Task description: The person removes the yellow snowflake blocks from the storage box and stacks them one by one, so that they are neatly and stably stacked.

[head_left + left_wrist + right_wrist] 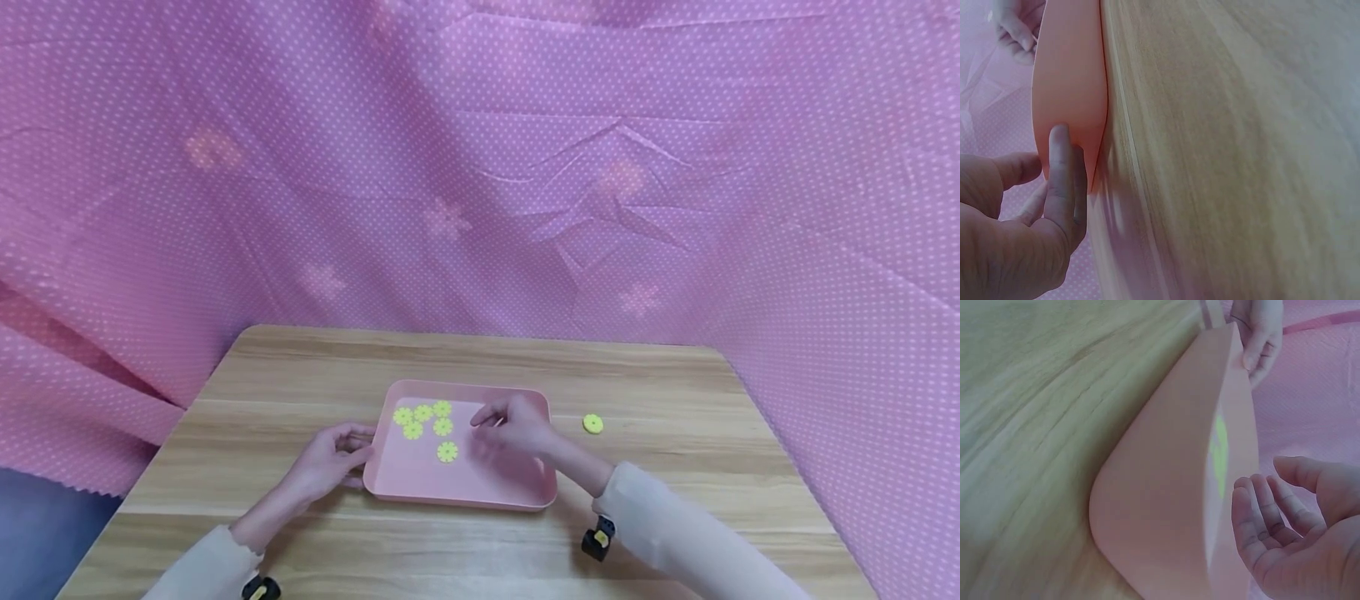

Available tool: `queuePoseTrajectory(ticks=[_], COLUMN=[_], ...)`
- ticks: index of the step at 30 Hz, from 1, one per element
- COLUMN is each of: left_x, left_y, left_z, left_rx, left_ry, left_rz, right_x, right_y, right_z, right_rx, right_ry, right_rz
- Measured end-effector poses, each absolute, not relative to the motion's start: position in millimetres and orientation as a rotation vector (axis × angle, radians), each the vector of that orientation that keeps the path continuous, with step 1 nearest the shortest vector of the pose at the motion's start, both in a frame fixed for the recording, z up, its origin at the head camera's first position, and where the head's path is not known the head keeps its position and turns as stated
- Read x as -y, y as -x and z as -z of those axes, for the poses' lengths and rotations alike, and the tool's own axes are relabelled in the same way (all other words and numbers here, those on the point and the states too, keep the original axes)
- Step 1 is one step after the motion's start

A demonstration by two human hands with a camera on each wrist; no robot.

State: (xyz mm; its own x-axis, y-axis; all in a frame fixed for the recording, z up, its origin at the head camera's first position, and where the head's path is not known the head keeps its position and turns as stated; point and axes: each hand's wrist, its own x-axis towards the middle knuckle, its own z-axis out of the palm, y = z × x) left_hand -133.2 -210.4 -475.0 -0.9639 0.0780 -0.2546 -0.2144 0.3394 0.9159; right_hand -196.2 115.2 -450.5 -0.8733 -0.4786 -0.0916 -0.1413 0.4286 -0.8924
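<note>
Tray lies on the counter, its left end held by the left hand, thumb at the rim and fingers against the outer wall; six yellow discs lie inside, mostly toward the left, and a lone yellow disc lies on the counter to the right; the right hand hovers over the tray, empty, thumb parted from loosely bent fingers; a steady left hold seems wise, with right fingertips working from above and touching discs only by their edges, so neighbours don't slide.
</note>
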Motion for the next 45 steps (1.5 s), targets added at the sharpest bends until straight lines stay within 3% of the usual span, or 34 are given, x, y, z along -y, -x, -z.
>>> queuePoseTrajectory(ticks=[17,45], left_x=[210,220], left_y=[134,150], left_z=[475,471], left_rx=[-2.353,-2.316], left_ry=[0.117,0.113], left_rz=[-1.662,-1.668], right_x=[-81,-63], right_y=[200,211], right_z=[478,480], right_rx=[-2.358,-2.456], right_ry=[0.55,0.526], right_rz=[1.341,1.166])
